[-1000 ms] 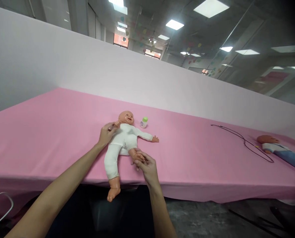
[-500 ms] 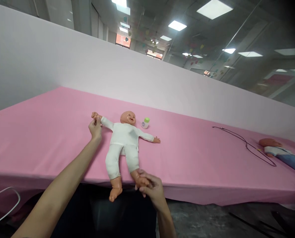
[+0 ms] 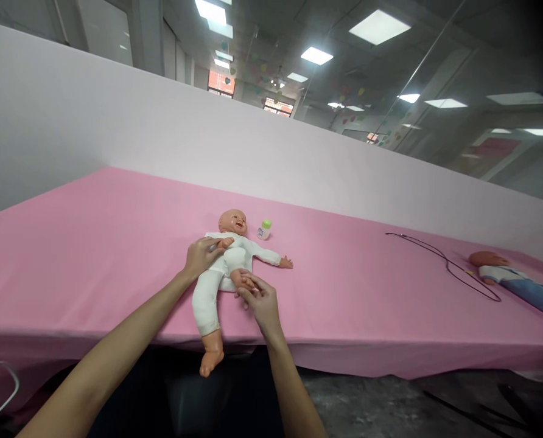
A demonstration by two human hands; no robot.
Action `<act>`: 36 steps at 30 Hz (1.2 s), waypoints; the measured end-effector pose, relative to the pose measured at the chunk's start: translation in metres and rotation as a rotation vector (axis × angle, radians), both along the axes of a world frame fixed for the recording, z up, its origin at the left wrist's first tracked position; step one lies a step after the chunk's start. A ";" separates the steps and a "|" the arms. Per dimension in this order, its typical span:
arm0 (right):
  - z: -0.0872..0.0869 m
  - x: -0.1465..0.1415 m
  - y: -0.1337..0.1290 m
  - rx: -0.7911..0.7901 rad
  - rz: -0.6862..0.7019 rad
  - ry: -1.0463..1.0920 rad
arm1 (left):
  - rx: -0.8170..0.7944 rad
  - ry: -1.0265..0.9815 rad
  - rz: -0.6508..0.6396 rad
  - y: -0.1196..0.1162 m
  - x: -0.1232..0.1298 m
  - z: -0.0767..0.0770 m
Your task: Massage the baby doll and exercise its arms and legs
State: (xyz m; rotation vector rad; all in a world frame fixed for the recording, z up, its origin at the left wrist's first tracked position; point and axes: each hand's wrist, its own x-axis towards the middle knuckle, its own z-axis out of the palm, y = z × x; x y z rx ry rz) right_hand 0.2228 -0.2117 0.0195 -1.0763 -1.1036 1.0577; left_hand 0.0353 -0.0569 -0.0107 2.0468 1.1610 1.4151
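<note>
Recording, nearest first: the person's left hand is partly closed around the sleeve of a soft-bodied vinyl baby doll in a white knit sleepsuit, holding that arm bent across the doll's chest. The doll's small peach vinyl hand shows just past the person's fingers. The person's right hand is half closed on the peach vinyl foot of the doll's bent leg, which is drawn up toward its belly.

The doll lies on its back, head away from the person, on a pink cloth-covered table. Its straight leg runs over the near table edge, with the bare vinyl foot hanging unsupported. The step in hand, as observed, is two-handed positioning of the doll's limbs; that overhanging foot calls for care in any further move.

Just beyond the doll's head stands a small white bottle with a green cap, touching neither hand. Well to the right lie a thin black cord and a second doll in a white top and blue trousers.
</note>
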 end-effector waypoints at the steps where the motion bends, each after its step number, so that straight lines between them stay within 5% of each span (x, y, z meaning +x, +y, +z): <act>1: 0.001 -0.001 0.008 0.006 -0.002 -0.009 | -0.004 0.002 0.011 0.000 0.000 -0.002; 5: -0.001 0.008 0.007 0.012 0.002 0.002 | -0.046 -0.208 0.043 0.007 0.000 -0.003; 9: -0.016 0.034 -0.043 0.005 0.005 0.054 | -0.085 -0.619 0.207 0.020 -0.006 -0.005; 14: -0.057 0.049 -0.099 -0.097 0.088 0.106 | -0.272 -0.968 0.491 0.035 -0.020 -0.014; 16: -0.061 0.047 -0.100 -0.073 0.054 0.111 | -0.274 -0.976 0.484 0.034 -0.020 -0.013; 19: -0.042 0.041 -0.078 -0.003 -0.026 0.091 | -0.144 -0.824 0.374 0.026 -0.014 -0.006; 23: -0.004 0.022 -0.028 0.012 0.000 -0.028 | -0.005 -0.374 0.101 0.012 -0.007 -0.004; 27: 0.005 -0.001 0.012 -0.015 0.043 -0.011 | 0.055 -0.052 -0.024 0.008 -0.006 -0.010; 31: 0.001 0.002 0.004 -0.013 0.050 0.028 | 0.003 -0.221 0.038 0.011 -0.003 -0.010; 36: -0.023 0.030 -0.057 -0.054 0.030 0.089 | -0.088 -0.652 0.272 0.026 -0.011 -0.013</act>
